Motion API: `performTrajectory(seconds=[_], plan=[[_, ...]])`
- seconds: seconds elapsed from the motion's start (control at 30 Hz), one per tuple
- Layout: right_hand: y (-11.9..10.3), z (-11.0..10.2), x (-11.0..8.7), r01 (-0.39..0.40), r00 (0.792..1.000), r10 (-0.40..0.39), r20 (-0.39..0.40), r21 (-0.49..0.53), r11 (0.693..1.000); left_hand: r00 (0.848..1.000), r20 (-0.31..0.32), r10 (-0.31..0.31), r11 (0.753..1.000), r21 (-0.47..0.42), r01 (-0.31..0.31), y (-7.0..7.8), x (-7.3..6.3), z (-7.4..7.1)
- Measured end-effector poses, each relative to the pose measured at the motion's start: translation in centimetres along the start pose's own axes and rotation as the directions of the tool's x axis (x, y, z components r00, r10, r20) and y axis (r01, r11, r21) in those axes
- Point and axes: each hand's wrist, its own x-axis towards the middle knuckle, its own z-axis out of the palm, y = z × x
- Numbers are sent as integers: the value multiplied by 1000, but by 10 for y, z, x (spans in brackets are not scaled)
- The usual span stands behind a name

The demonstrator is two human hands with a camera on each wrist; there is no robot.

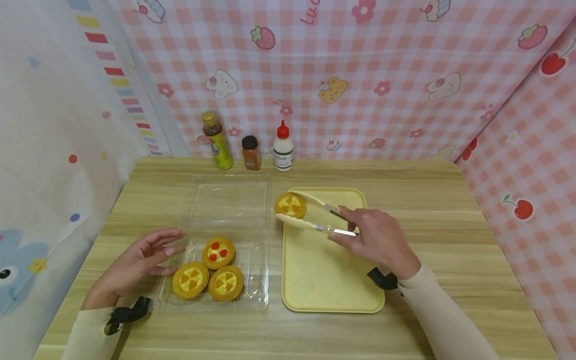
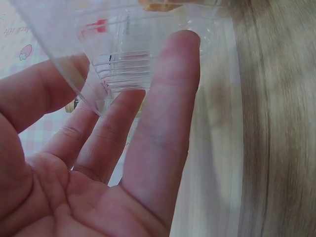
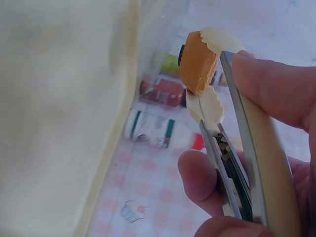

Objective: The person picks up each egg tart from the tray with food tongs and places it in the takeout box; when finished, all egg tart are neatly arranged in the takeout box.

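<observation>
My right hand (image 1: 382, 237) grips a pair of tongs (image 1: 330, 230) with cream tips and metal arms. Between the tips is an egg tart (image 1: 290, 205) with yellow wedge pieces on top, over the upper left corner of a pale yellow tray (image 1: 333, 280). The right wrist view shows this tart (image 3: 197, 64) side-on, raised off the tray. At the left, my left hand (image 1: 144, 260) is by the side of an open clear plastic box (image 1: 258, 280), its fingers extended and loose. Inside the box lie three tarts (image 1: 218, 253), one with red pieces, two with yellow wedges.
The box's clear lid (image 1: 231, 200) lies folded back behind it. Along the back wall stand a yellow-labelled bottle (image 1: 220, 147), a black-capped spice jar (image 1: 251, 154) and a white bottle with a red nozzle (image 1: 283, 150). Patterned cloth hangs around the wooden table (image 1: 418, 200).
</observation>
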Motion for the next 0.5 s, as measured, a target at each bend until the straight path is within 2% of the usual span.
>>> performTrajectory(seconds=[0.23,0.5], plan=[[-18,-4,-1,86,995,-86,-41,-10,996,1000,-3,0,1000,3,0,1,0,0],[-43,-7,3,137,990,-137,-34,-3,991,1000,-2,3,1000,-2,-3,3,0,1]])
